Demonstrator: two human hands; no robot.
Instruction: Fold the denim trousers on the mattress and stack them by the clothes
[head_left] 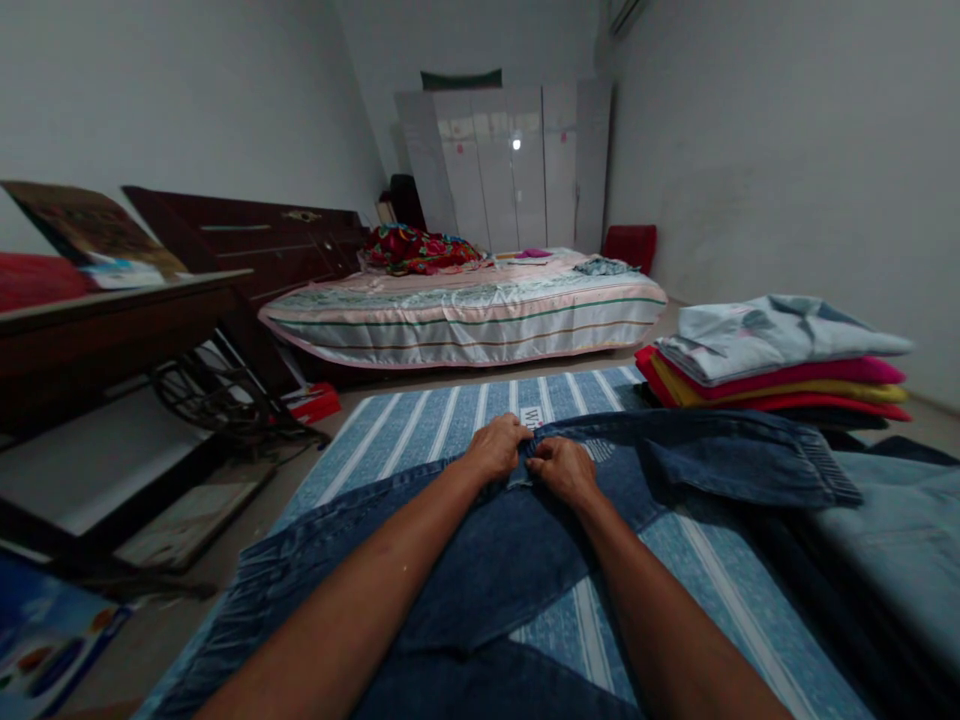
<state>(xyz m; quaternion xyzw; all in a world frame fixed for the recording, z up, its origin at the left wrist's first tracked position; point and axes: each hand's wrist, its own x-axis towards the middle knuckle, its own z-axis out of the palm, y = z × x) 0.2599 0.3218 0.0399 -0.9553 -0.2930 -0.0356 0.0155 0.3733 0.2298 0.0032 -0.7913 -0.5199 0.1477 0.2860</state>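
A dark blue denim garment (495,570) lies spread over a blue-and-white striped surface (420,425). One end, at the right, has a gathered, elastic-looking cuff. My left hand (499,447) pinches the garment's upper edge near the middle, beside a white patch with lettering (531,417). Just to its right, my right hand (564,468) is closed on the same edge, fingers curled inward. Bunched cloth sits between the two hands, and the fingertips are partly hidden. More dark denim shows below my forearms.
A stack of folded clothes (780,345) stands at the right, with light blue denim (907,530) nearer me. Ahead is a bed (465,315) before a pale wardrobe (495,165). A table (135,295) with ironwork beneath stands left, and a red box (313,402) lies on the floor.
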